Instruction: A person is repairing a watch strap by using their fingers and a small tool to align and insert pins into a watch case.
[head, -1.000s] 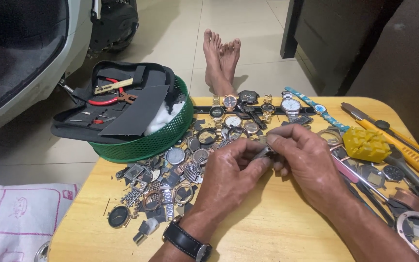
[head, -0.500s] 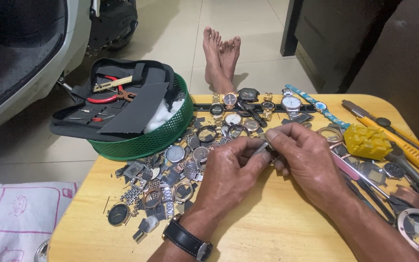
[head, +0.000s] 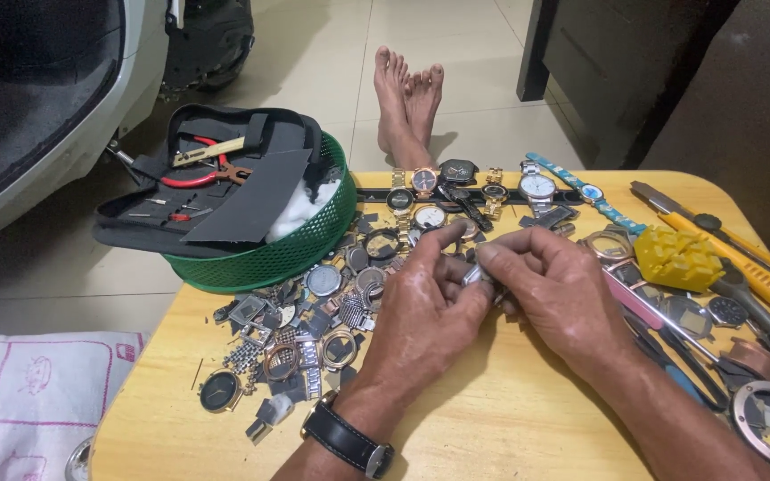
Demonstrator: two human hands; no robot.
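Observation:
My left hand (head: 425,307) and my right hand (head: 559,289) meet over the middle of a yellow wooden table (head: 510,436). Between their fingertips they pinch a small silver watch part (head: 477,273), mostly hidden by the fingers. A black-strapped wristwatch (head: 349,439) sits on my left wrist. Just beyond the hands lies a heap of watches, cases and metal bands (head: 331,303). Several whole watches (head: 536,189) lie in a row at the table's far edge.
A green basket (head: 265,254) at the table's left holds an open black tool pouch (head: 216,183) with red pliers. A yellow block (head: 677,258), an orange-handled tool (head: 750,272) and other tools lie at the right. Bare feet (head: 410,98) rest on the tiled floor beyond.
Both hands stay together on the small part, with only slight shifts of the fingers. Nothing else on the table has moved.

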